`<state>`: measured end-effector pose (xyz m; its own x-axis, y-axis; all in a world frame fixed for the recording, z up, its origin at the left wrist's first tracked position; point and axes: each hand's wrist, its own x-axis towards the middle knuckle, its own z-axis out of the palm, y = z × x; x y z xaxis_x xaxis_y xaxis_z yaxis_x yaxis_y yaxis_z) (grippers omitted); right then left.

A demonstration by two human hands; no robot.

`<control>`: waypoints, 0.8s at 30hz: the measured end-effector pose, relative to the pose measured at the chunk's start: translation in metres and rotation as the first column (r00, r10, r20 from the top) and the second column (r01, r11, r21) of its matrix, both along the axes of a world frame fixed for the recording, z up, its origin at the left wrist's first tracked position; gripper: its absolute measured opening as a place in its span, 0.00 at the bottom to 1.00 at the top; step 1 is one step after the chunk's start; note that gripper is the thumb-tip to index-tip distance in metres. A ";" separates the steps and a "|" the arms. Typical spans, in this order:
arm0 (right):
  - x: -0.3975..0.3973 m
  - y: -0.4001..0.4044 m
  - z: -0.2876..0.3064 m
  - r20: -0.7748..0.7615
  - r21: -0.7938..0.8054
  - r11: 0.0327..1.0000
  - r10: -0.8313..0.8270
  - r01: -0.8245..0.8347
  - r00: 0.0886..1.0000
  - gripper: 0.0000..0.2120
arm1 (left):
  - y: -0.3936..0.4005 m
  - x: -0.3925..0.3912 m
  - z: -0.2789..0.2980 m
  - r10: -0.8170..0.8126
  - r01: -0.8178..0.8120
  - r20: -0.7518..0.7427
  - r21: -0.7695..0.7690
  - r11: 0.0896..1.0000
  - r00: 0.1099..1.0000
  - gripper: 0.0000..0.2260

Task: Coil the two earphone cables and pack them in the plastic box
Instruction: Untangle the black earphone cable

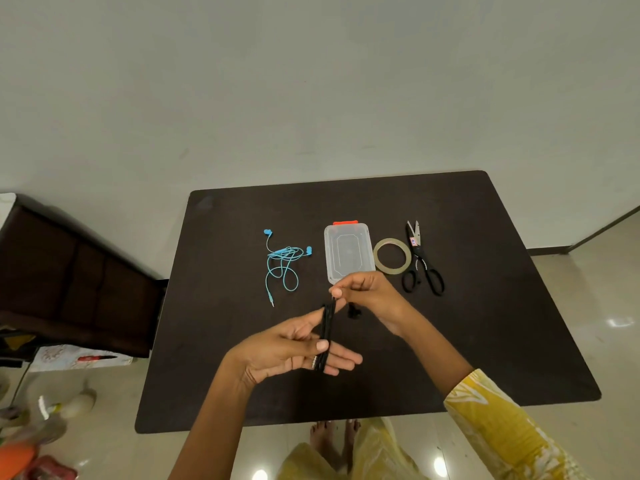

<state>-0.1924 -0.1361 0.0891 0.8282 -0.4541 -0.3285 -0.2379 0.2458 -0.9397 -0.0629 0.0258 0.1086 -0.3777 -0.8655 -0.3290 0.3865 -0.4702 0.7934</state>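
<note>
- While wound lengthwise round the left hand (pixel 294 348), the black earphone cable (pixel 327 336) stays taut; thumb clamps it.
- Right hand (pixel 363 289) pinches the free end above, feeding turns.
- Blue earphones (pixel 284 263) lie uncoiled left of lidded plastic box (pixel 348 252); tape roll (pixel 392 256), scissors (pixel 422 261) beyond, w/in reach.

Count: two earphone cables, one blue (pixel 284 263), one black (pixel 327 332); one plastic box (pixel 348 252); one tape roll (pixel 392 256); one scissors (pixel 420 259).
</note>
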 end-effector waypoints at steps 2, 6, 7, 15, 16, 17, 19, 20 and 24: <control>-0.001 0.011 -0.007 -0.016 0.148 0.984 -0.095 0.096 0.995 0.06 | 0.000 -0.003 0.001 0.089 -0.089 -0.011 0.011 0.996 0.996 0.25; -0.005 0.038 -0.014 -0.014 0.476 0.857 -0.216 0.197 0.976 0.08 | -0.005 -0.003 -0.001 0.196 -0.195 -0.060 0.021 0.981 0.979 0.28; -0.006 0.044 -0.014 -0.023 0.513 0.833 -0.225 0.205 0.974 0.08 | -0.006 -0.002 -0.001 0.214 -0.212 -0.070 0.031 0.977 0.974 0.29; -0.006 0.062 -0.003 -0.126 0.550 0.783 -0.266 0.290 0.956 0.12 | -0.012 0.002 -0.002 0.294 -0.288 -0.087 0.084 0.954 0.952 0.25; -0.005 0.063 -0.002 -0.139 0.559 0.773 -0.269 0.300 0.953 0.13 | -0.012 0.001 -0.002 0.300 -0.292 -0.092 0.089 0.952 0.950 0.24; -0.005 0.064 -0.001 -0.154 0.562 0.767 -0.270 0.309 0.951 0.13 | -0.013 0.000 -0.003 0.303 -0.294 -0.097 0.093 0.951 0.948 0.24; -0.004 0.064 0.001 -0.194 0.543 0.774 -0.262 0.326 0.945 0.14 | -0.013 0.000 -0.003 0.309 -0.299 -0.103 0.102 0.949 0.945 0.25; -0.004 0.064 0.003 -0.219 0.518 0.787 -0.257 0.335 0.941 0.15 | -0.013 -0.001 -0.002 0.313 -0.302 -0.108 0.107 0.947 0.943 0.25; -0.004 0.064 0.010 -0.294 0.448 0.801 -0.287 0.397 0.912 0.14 | -0.013 -0.004 -0.003 0.346 -0.334 -0.103 0.118 0.935 0.933 0.26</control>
<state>-0.1965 -0.0725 0.0990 0.5399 -0.4294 -0.7240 -0.2194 0.7586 -0.6135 -0.0671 0.0132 0.1056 -0.1085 -0.9152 -0.3880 0.6262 -0.3661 0.6884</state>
